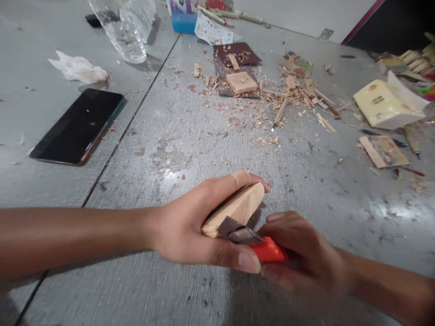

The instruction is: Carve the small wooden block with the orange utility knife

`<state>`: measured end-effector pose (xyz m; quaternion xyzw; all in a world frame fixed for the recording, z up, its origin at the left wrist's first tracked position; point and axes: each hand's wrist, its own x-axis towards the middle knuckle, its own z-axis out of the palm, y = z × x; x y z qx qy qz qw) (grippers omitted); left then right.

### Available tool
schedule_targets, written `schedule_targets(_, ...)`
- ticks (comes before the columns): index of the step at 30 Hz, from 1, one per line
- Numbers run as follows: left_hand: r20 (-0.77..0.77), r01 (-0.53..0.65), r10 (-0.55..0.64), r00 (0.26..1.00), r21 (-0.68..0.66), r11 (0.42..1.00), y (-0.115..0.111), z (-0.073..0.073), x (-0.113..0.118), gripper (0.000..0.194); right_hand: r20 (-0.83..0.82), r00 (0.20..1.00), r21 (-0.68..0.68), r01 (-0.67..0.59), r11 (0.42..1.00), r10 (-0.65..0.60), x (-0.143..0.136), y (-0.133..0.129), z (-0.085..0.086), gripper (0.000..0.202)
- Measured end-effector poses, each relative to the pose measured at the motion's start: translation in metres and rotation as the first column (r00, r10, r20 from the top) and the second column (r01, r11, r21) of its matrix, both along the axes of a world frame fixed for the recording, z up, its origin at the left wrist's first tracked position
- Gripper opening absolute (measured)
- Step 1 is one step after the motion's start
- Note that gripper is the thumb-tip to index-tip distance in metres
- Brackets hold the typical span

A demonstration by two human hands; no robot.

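Observation:
My left hand point(200, 226) is wrapped round a pale carved wood block point(241, 203) with a rounded, tapered far end. A tan bandage point(241, 179) circles one of its fingers. In my right hand point(306, 258) is a utility knife point(268, 250) with a red-orange body, its handle mostly hidden by the fingers. The grey blade point(238, 230) lies against the near end of the block. My left thumb rests just below the blade, close to the knife's red front end.
A black phone point(79, 127), crumpled tissue point(78, 68) and clear plastic bottle point(125, 31) lie at left. Wood shavings point(299, 93) surround brown sandpaper point(238, 52), a small wood block point(241, 83) and a thin carving tool point(280, 112). At right sits a yellow tissue pack point(387, 104).

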<state>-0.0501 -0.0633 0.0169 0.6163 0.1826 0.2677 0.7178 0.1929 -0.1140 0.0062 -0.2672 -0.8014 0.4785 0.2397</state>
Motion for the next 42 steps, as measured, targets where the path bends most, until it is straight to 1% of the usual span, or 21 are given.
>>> schedule_targets(3,-0.045,0.023,-0.022,0.999,0.032,0.999,0.001,0.002,-0.001,0.072,-0.01,1.0,0.009,0.01,1.0,-0.01,0.0,-0.001,-0.001,0.028)
schedule_targets(5,-0.066,0.022,-0.019,0.998,0.045,0.999,0.001,0.003,-0.002,0.072,-0.013,1.0,0.01,0.012,1.0,-0.012,0.0,-0.001,-0.002,0.029)
schedule_targets(8,-0.083,0.018,-0.012,0.996,0.065,0.998,0.001,0.004,-0.002,0.073,-0.009,1.0,0.001,-0.001,1.0,0.001,0.0,0.0,-0.003,0.027)
schedule_targets(12,-0.094,0.013,-0.004,0.996,0.091,0.996,0.002,0.007,-0.001,0.067,0.007,1.0,0.009,-0.011,1.0,0.011,0.0,0.001,-0.003,0.024)
schedule_targets(16,-0.092,-0.002,0.01,0.996,0.082,0.997,0.002,0.009,0.0,0.063,0.016,1.0,-0.008,-0.015,1.0,0.015,0.0,0.0,-0.002,0.026)
schedule_targets(21,-0.112,0.023,-0.016,0.994,0.062,0.998,0.003,0.009,0.0,0.061,0.021,1.0,-0.005,-0.017,1.0,0.017,0.001,-0.001,-0.002,0.025)
schedule_targets(24,-0.128,0.042,-0.036,0.991,0.051,0.998,0.003,0.011,-0.001,0.062,0.029,0.999,0.015,-0.021,1.0,0.02,0.002,-0.002,-0.002,0.024)
schedule_targets(28,-0.155,0.033,-0.023,0.988,0.065,0.997,0.003,0.014,-0.001,0.063,0.009,1.0,0.065,-0.024,0.998,0.023,0.001,0.0,-0.002,0.019)
schedule_targets(30,-0.147,0.032,-0.021,0.989,0.07,0.997,0.003,0.012,-0.001,0.063,-0.011,1.0,0.078,-0.02,0.997,0.021,0.001,0.0,-0.002,0.018)
schedule_targets(33,-0.104,0.028,-0.02,0.994,0.068,0.997,0.003,0.009,-0.001,0.064,0.012,1.0,0.067,-0.024,0.997,0.023,0.0,0.001,-0.002,0.018)
schedule_targets(37,-0.102,0.039,-0.034,0.994,0.046,0.998,0.003,0.007,-0.002,0.056,0.03,0.999,0.064,-0.024,0.998,0.022,0.0,0.0,-0.002,0.016)
schedule_targets(42,-0.087,0.011,-0.004,0.996,0.078,0.997,0.004,0.008,-0.001,0.065,0.05,0.998,0.044,-0.037,0.998,0.035,0.0,0.001,0.001,0.017)
